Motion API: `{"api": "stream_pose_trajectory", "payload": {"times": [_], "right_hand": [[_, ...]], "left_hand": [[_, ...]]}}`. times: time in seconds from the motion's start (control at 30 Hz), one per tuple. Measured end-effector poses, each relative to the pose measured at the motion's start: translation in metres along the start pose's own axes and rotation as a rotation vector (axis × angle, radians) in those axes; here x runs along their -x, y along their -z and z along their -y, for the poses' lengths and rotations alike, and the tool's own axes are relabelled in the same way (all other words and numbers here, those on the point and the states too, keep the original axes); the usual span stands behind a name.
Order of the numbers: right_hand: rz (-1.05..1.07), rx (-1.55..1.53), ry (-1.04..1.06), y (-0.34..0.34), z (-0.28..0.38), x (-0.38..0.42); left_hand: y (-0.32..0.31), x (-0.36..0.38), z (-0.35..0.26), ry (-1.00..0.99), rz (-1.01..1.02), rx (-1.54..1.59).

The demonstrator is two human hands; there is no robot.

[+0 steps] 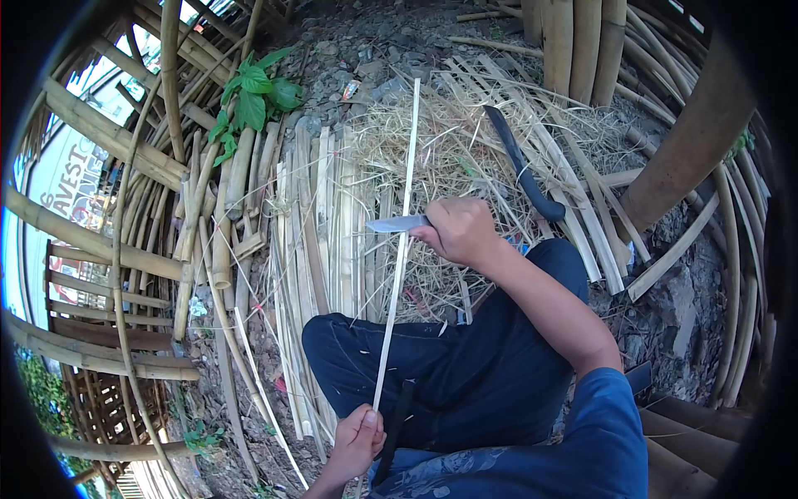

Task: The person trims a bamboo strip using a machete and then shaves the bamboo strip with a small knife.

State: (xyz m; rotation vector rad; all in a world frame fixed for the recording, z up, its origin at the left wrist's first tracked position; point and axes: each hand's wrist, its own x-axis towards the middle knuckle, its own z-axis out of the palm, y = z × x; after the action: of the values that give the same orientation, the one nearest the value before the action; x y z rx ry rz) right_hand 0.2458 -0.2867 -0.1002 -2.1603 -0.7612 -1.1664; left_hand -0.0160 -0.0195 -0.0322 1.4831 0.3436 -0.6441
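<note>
A long, thin, pale bamboo strip [391, 320] runs from near my lap up past my knees. Its lower part is in my left hand [359, 439], fingers closed round it. Above my legs, my right hand [456, 230] is closed on the handle of a knife. The knife blade [397, 224] points left and lies across the strip, seemingly touching it. Most of the knife handle is hidden by my right hand.
A curved dark tool [522, 166] lies on thin shavings [432, 150] ahead. Split bamboo slats [320, 216] lie to the left. Thick bamboo poles [573, 50] stand behind, and a large pole [694, 141] slants at the right. A bamboo frame [116, 241] is far left.
</note>
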Motion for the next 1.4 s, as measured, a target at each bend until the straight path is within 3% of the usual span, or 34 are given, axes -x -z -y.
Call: {"api": "stream_pose_trajectory", "payload": {"times": [0.03, 0.13, 0.17, 0.23, 0.27, 0.37, 0.4, 0.57, 0.67, 0.73, 0.87, 1.0, 1.07, 1.2, 1.27, 1.4], "right_hand": [[-0.001, 0.003, 0.002, 0.0, -0.006, -0.001], [0.054, 0.112, -0.25, -0.006, -0.012, 0.006], [0.053, 0.116, -0.245, -0.006, -0.01, 0.003], [-0.001, 0.043, 0.001, -0.004, -0.008, 0.0], [0.057, 0.092, -0.257, -0.006, -0.013, 0.002], [0.025, 0.085, -0.32, -0.012, -0.006, 0.006], [-0.004, 0.109, -0.158, -0.01, -0.005, 0.004], [0.026, 0.132, -0.099, -0.012, -0.032, 0.008], [-0.062, 0.158, -0.044, -0.008, -0.039, 0.003], [0.039, 0.225, -0.411, -0.002, -0.045, 0.003], [-0.058, 0.21, -0.492, 0.004, -0.073, 0.007], [-0.007, 0.041, -0.452, 0.0, -0.051, 0.009], [0.025, -0.097, -0.217, -0.001, -0.029, 0.008], [0.08, -0.213, -0.082, -0.007, 0.005, 0.014], [0.007, -0.258, 0.049, -0.009, 0.016, 0.012], [0.034, -0.262, -0.02, -0.006, 0.013, 0.011]], "left_hand": [[0.0, -0.001, -0.001, -0.003, 0.003, -0.001], [0.004, 0.001, -0.002, 0.015, -0.035, -0.042], [0.002, 0.0, -0.001, 0.009, -0.032, -0.041], [-0.001, 0.001, 0.001, 0.011, -0.007, 0.002], [0.0, 0.001, 0.0, 0.014, -0.007, 0.001], [0.002, 0.002, 0.001, 0.033, -0.036, -0.026], [0.001, 0.001, 0.004, 0.023, -0.027, -0.021], [0.002, 0.006, 0.001, 0.025, -0.021, 0.003], [0.003, 0.013, 0.003, -0.013, -0.024, -0.039], [0.004, 0.02, 0.006, 0.031, -0.032, -0.054], [0.011, 0.037, 0.017, 0.01, -0.038, -0.255], [0.016, 0.037, 0.017, 0.019, -0.072, -0.145], [0.016, 0.033, 0.012, 0.031, -0.078, -0.104], [0.015, 0.023, 0.009, 0.017, -0.049, -0.017], [0.014, 0.018, 0.005, 0.043, 0.004, 0.02], [0.01, 0.008, 0.002, 0.09, 0.153, 0.142]]}}
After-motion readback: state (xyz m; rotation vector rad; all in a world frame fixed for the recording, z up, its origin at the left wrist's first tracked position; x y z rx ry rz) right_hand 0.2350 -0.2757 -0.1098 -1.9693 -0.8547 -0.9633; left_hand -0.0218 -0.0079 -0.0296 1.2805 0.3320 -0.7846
